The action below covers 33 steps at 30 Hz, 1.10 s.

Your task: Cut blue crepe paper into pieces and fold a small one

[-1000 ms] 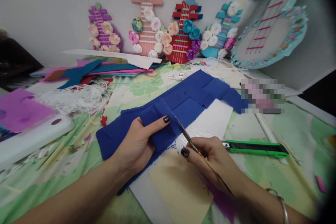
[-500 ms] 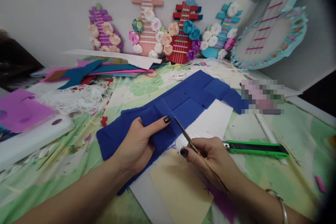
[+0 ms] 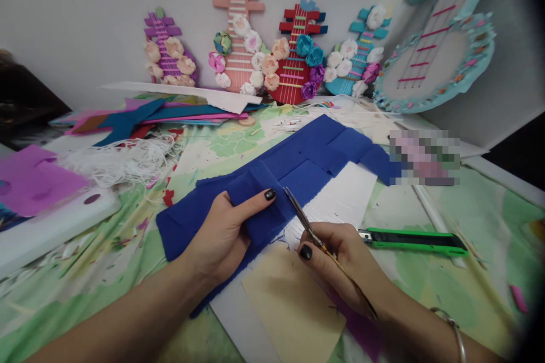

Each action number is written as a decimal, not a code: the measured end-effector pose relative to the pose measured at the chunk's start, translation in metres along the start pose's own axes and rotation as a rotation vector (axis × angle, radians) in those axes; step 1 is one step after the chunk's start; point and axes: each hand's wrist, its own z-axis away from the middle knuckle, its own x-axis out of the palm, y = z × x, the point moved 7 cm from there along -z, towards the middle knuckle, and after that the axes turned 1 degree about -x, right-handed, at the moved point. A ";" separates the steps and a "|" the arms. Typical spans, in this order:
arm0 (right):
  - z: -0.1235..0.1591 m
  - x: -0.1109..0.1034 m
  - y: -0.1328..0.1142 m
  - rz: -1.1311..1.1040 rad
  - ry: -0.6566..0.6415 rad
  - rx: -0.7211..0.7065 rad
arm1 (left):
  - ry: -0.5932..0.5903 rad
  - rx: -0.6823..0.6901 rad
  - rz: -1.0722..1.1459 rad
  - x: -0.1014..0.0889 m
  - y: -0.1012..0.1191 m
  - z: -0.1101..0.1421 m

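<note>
My left hand [image 3: 225, 224] pinches a folded piece of dark blue crepe paper [image 3: 261, 215], thumb on top and the other fingers underneath. In my right hand [image 3: 340, 255] is a pair of thin scissors [image 3: 303, 220], their blades slightly parted. The blade tips point up and left, close to the right edge of the held blue piece. Whether they touch it I cannot tell. More blue sheets [image 3: 293, 147] lie beneath and behind. A white board [image 3: 347, 195] and a cream card [image 3: 293, 300] rest under and beside my hands.
To the right lies a green utility knife [image 3: 417, 241]. A heap of white string [image 3: 123, 159] and a white glue gun-like or bar-shaped object [image 3: 55, 227] are at left. Along the wall stand several flower-decorated toy guitars, one red [image 3: 293, 62]. A light blue one [image 3: 434, 62] leans at right.
My right hand has shifted slightly right and the scissor blades have spread a little. My left hand and the blue paper have stayed almost still.
</note>
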 end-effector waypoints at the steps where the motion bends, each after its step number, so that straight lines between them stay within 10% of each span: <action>1: 0.001 0.001 0.000 -0.031 -0.016 -0.001 | -0.003 -0.001 0.001 0.000 0.000 0.000; 33: -0.004 -0.005 -0.001 0.143 0.085 -0.060 | -0.034 -0.087 -0.072 0.007 -0.015 0.007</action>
